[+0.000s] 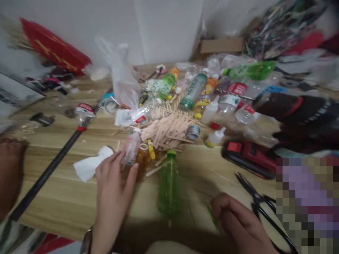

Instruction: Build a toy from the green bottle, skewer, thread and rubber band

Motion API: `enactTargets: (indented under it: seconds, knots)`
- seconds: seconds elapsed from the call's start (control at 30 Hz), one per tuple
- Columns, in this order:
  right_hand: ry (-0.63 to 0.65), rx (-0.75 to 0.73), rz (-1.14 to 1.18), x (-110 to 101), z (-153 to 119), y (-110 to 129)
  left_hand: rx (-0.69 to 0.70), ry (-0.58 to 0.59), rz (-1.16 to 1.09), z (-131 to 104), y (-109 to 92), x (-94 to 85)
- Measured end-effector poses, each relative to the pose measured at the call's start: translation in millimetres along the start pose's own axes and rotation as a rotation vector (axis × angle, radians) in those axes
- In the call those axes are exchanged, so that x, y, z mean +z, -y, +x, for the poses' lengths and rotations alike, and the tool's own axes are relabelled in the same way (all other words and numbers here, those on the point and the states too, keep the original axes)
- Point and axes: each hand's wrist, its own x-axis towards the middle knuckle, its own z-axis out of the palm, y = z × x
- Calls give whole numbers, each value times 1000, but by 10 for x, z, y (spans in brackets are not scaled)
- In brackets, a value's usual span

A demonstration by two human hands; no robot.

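A green plastic bottle (169, 187) with a green cap lies on the table between my hands, a thin stick running along it and poking out at its near end. My left hand (113, 187) is open, thumb apart from the fingers. Its fingertips are close to a small clear bottle (131, 147) with a white cap; whether they touch it I cannot tell. Beside that is a bottle of amber liquid (143, 157). My right hand (235, 217) is curled closed around a small yellow-green piece (215, 214), mostly hidden and blurred.
Flat wooden sticks (169, 128) are heaped mid-table, with several plastic bottles behind. A power drill (291, 106) and black scissors (261, 199) lie right. A black pole (50, 169) crosses the left side. Another person's hand (10, 173) is at the left edge. White tissue (91, 164) lies nearby.
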Motion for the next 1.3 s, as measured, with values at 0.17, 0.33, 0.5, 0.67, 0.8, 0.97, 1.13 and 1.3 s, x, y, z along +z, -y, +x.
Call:
enactTargets:
  seconds: [0.17, 0.33, 0.5, 0.67, 0.8, 0.97, 1.13, 1.3]
  knots:
    - [-11, 56, 346, 151, 52, 95, 149, 447, -534, -177, -621, -256]
    - [-25, 15, 378, 148, -16, 122, -59, 970, -777, -312, -1015, -152]
    - [4, -46, 361, 136, -69, 95, -89, 1006, -786, -321, -1081, -67]
    - [34, -92, 310, 127, -101, 98, -50, 931, -850, -367, -1062, -67]
    - [-33, -219, 107, 95, -170, 131, -57, 913, -910, -414, -1031, -92]
    - [-75, -459, -302, 34, -243, 100, -215, 1002, -1064, -448, -993, -82]
    - [-69, -542, -497, 8, -260, 56, -207, 947, -1001, -422, -996, -54]
    - [-41, -528, -533, 5, -283, 52, -276, 1004, -1000, -410, -985, -44]
